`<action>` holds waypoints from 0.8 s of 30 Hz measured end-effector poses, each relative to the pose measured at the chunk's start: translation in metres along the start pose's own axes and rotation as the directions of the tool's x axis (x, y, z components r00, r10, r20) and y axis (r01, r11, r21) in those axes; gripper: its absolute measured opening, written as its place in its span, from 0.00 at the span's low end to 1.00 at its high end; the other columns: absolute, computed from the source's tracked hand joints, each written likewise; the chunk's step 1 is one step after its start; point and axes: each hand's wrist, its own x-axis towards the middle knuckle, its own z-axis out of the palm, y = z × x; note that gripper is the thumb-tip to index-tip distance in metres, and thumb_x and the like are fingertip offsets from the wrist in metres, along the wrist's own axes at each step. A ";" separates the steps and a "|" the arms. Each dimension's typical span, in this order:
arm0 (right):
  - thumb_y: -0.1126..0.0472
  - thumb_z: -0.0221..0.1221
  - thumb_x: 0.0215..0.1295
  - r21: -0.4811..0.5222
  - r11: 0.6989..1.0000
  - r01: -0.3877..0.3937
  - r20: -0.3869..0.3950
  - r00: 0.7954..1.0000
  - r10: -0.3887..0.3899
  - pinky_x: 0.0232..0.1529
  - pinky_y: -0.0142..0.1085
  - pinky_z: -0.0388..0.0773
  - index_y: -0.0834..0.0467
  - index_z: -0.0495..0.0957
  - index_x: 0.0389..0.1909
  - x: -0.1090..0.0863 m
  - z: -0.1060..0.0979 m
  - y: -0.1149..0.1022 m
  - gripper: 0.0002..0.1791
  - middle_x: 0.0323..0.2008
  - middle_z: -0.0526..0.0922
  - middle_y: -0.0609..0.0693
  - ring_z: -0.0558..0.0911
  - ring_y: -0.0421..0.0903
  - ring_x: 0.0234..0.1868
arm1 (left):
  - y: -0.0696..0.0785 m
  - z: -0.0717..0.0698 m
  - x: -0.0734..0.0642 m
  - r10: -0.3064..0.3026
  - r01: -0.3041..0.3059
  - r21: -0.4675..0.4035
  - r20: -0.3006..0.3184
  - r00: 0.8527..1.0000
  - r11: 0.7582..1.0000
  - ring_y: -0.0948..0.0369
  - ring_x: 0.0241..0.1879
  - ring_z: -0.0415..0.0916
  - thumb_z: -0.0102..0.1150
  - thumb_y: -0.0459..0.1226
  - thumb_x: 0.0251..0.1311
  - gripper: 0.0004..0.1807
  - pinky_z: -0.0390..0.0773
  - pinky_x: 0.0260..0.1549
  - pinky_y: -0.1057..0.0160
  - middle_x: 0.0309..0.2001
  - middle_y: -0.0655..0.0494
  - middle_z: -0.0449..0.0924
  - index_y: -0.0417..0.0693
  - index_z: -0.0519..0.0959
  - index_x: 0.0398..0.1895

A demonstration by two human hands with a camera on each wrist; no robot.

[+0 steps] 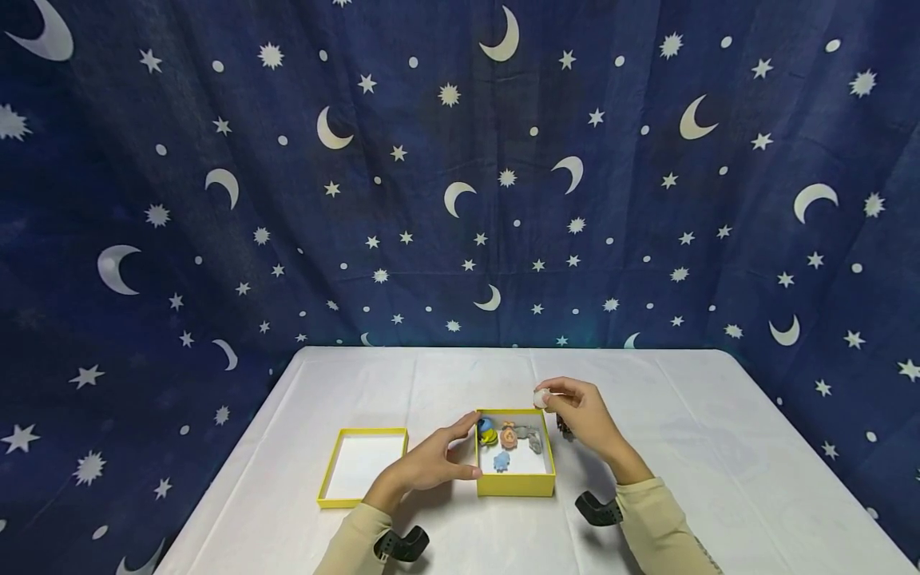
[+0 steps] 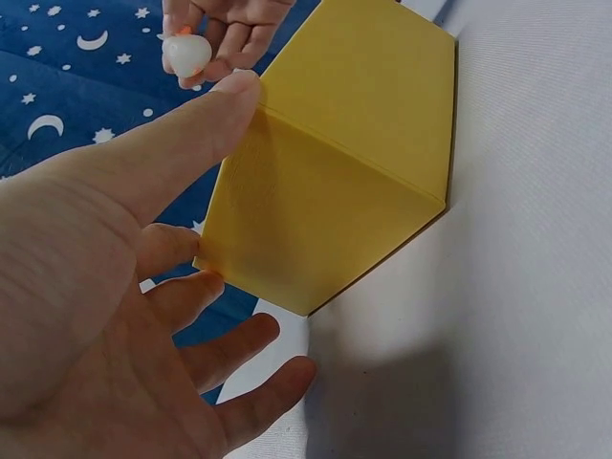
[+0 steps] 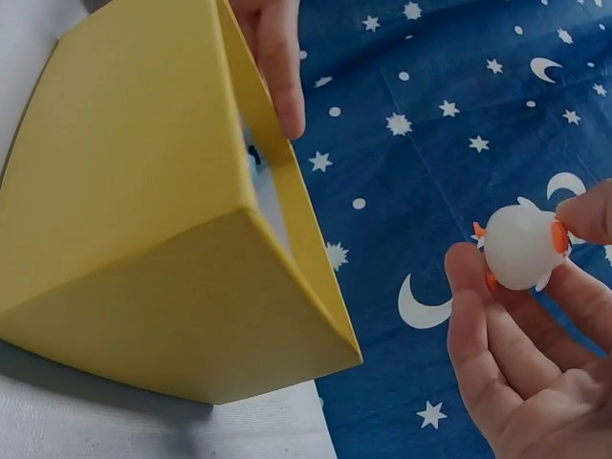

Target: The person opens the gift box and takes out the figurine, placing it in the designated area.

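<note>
A yellow box (image 1: 515, 485) with a white inside stands on the table, its top uncovered. Inside are a blue-and-yellow toy (image 1: 487, 432), an orange-brown figure (image 1: 509, 436), a grey toy (image 1: 534, 439) and a light-blue figure (image 1: 501, 461). My left hand (image 1: 434, 459) touches the box's left side with thumb and index finger; its other fingers extend loosely in the left wrist view. My right hand (image 1: 585, 415) pinches a small white toy duck (image 3: 521, 247) with orange parts, above and beyond the box's far right corner.
The box's lid (image 1: 362, 471), yellow-rimmed and white inside, lies left of my left hand. A dark small object (image 1: 564, 427) sits right of the box, partly hidden by my right hand. A dark blue curtain (image 1: 402, 200) with moons and stars hangs behind the white table (image 1: 690, 447).
</note>
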 end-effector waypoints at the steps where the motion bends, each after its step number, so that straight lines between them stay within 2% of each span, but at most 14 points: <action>1: 0.62 0.59 0.73 0.007 1.000 -0.006 -0.002 1.000 0.006 0.43 0.32 0.85 0.67 0.81 0.53 0.000 0.000 0.000 0.15 0.52 0.84 0.67 0.87 0.36 0.40 | 0.000 0.000 0.000 0.003 -0.003 -0.001 0.001 1.000 1.000 0.42 0.78 0.54 0.70 0.40 0.62 0.50 0.60 0.75 0.42 0.82 0.45 0.45 0.46 0.51 0.81; 3: 0.62 0.59 0.73 0.017 1.000 -0.025 -0.002 1.000 0.025 0.35 0.32 0.83 0.67 0.81 0.53 0.000 -0.001 0.000 0.15 0.50 0.85 0.68 0.84 0.34 0.34 | 0.000 0.000 0.000 0.011 -0.011 -0.004 0.002 1.000 1.000 0.42 0.78 0.54 0.69 0.39 0.62 0.49 0.60 0.75 0.42 0.82 0.44 0.45 0.45 0.51 0.81; 7: 0.60 0.58 0.74 0.013 0.999 -0.036 -0.002 0.999 0.036 0.21 0.30 0.70 0.68 0.80 0.55 0.002 -0.001 0.001 0.17 0.41 0.87 0.66 0.78 0.35 0.25 | -0.001 0.000 -0.001 0.018 -0.018 -0.003 0.005 1.000 1.000 0.42 0.78 0.54 0.69 0.39 0.62 0.49 0.61 0.75 0.42 0.82 0.43 0.45 0.45 0.51 0.81; 9: 0.60 0.56 0.75 0.023 1.000 -0.013 -0.004 1.000 0.013 0.19 0.30 0.68 0.68 0.80 0.55 0.003 -0.001 0.002 0.17 0.38 0.87 0.61 0.77 0.37 0.24 | -0.001 0.000 0.000 0.016 -0.016 -0.002 0.005 1.000 1.000 0.42 0.78 0.54 0.69 0.39 0.62 0.49 0.61 0.75 0.43 0.82 0.43 0.45 0.45 0.51 0.81; 13: 0.62 0.51 0.78 0.080 0.995 0.056 -0.014 0.998 -0.055 0.19 0.30 0.71 0.69 0.75 0.56 0.004 0.000 0.005 0.16 0.37 0.86 0.47 0.81 0.39 0.27 | -0.001 -0.001 0.000 0.012 -0.012 -0.002 0.006 1.000 1.000 0.41 0.78 0.54 0.69 0.39 0.62 0.49 0.62 0.74 0.43 0.82 0.43 0.44 0.45 0.50 0.81; 18: 0.65 0.46 0.80 0.134 0.982 0.133 -0.034 0.991 -0.129 0.17 0.31 0.72 0.73 0.71 0.56 0.006 0.001 0.007 0.15 0.35 0.86 0.38 0.80 0.38 0.23 | 0.000 -0.001 0.000 0.023 -0.023 -0.021 0.019 1.000 1.000 0.38 0.78 0.53 0.69 0.38 0.62 0.50 0.62 0.74 0.42 0.82 0.40 0.43 0.43 0.49 0.81; 21: 0.66 0.48 0.79 0.123 0.981 0.149 -0.041 0.989 -0.145 0.17 0.31 0.72 0.74 0.73 0.54 0.006 0.000 0.008 0.15 0.36 0.85 0.41 0.80 0.37 0.24 | 0.001 -0.001 0.000 0.029 -0.028 -0.014 0.022 0.999 0.999 0.38 0.78 0.53 0.69 0.37 0.62 0.50 0.60 0.74 0.42 0.82 0.39 0.43 0.42 0.49 0.81; 24: 0.65 0.52 0.77 0.108 0.984 0.140 -0.032 0.990 -0.138 0.20 0.29 0.74 0.73 0.74 0.56 0.006 -0.002 0.008 0.16 0.41 0.85 0.54 0.82 0.37 0.27 | 0.001 -0.001 0.000 0.025 -0.025 -0.015 0.019 1.000 1.000 0.39 0.78 0.53 0.69 0.38 0.62 0.49 0.61 0.74 0.42 0.82 0.40 0.44 0.42 0.50 0.81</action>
